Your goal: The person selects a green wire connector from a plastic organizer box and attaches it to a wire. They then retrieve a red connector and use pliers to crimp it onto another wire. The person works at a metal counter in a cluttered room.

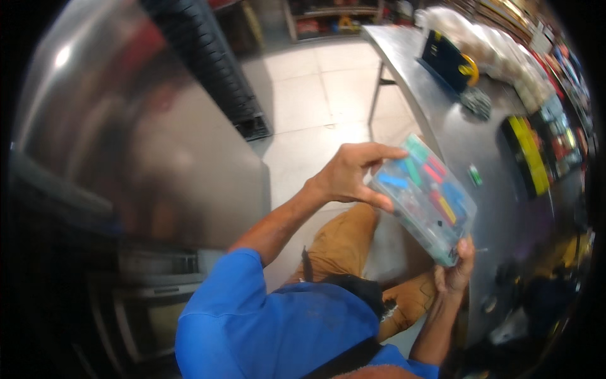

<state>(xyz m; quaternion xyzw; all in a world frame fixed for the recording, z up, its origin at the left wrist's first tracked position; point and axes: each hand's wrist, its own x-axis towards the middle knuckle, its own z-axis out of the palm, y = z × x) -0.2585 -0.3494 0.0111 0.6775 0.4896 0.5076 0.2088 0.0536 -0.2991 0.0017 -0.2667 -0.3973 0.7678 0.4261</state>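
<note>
A clear plastic compartment case (429, 202) filled with pieces in green, blue, red and yellow is held tilted in both hands over the edge of the steel bench. My left hand (350, 174) grips its upper left end, thumb and fingers along the sides. My right hand (457, 265) grips the lower right corner, thumb on top. A small green and white item (475, 175) lies on the bench just right of the case.
The steel bench (404, 60) runs along the right, bearing a dark panel with yellow (442, 63), a black-and-yellow organizer (527, 155) and padded white bundles (505, 63). At left stand a large steel panel (113, 158) and black upright (214, 76). Shelving (331, 16) is behind.
</note>
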